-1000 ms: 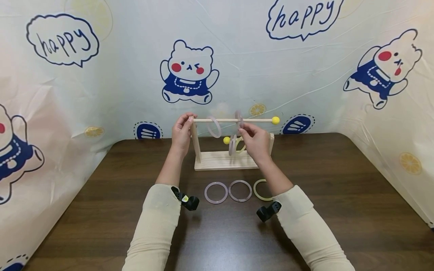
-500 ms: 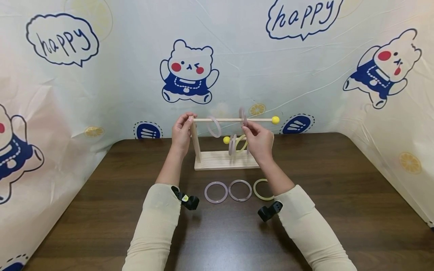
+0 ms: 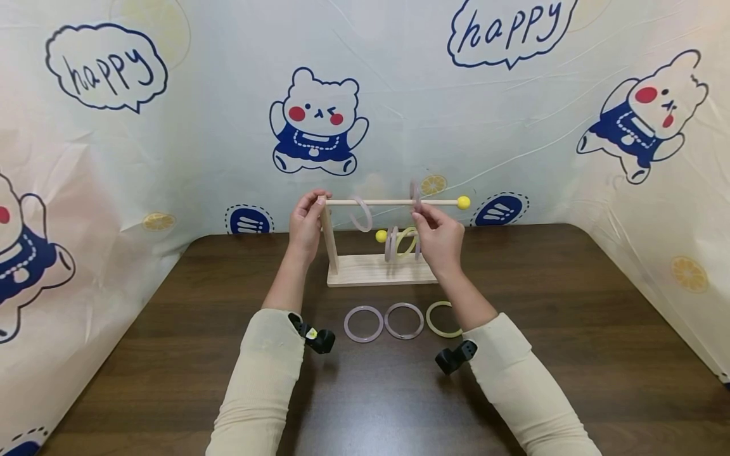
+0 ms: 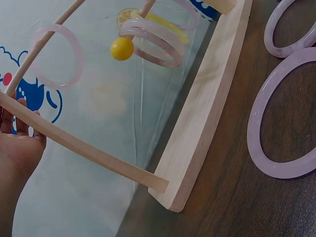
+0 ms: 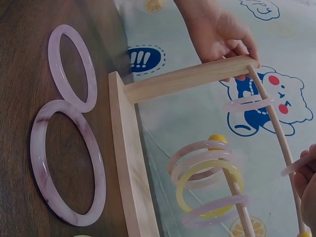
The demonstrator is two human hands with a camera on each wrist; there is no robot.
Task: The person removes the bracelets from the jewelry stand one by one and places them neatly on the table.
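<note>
So there's a little wooden stand on a dark wood surface [image 3: 171, 367], and both hands are busy with it. The left hand [image 3: 306, 223] has its fingers clamped on the top of the left upright [image 3: 330, 247], thumb in front and the rest tucked behind. The right hand [image 3: 441, 239] has thumb and fingers pinched together on the lower edge of a pinkish ring [image 3: 414, 190], which sits around the upper rod [image 3: 388, 202], between the middle and the yellow end ball [image 3: 464, 202]. A second, pale pink ring [image 3: 369, 218] hangs tilted on that same rod, nearer the left upright, with nobody touching it. Below, the lower rod [image 5: 246, 219] ends in another yellow ball [image 3: 381, 235] pointing left, and it's carrying four: a couple of pinkish rings [image 5: 174, 165] by the ball, then a yellow ring [image 5: 180, 197], then a lilac ring [image 5: 192, 219]. Three more lie flat in front of the base [image 3: 371, 272], in a row: a plain lilac one [image 3: 347, 324], a mottled one [image 3: 388, 322] just beside it, and a yellow one [image 3: 430, 318] partly hidden by the right arm. Cartoon-bear backdrop [image 3: 217, 145] behind it all.
</note>
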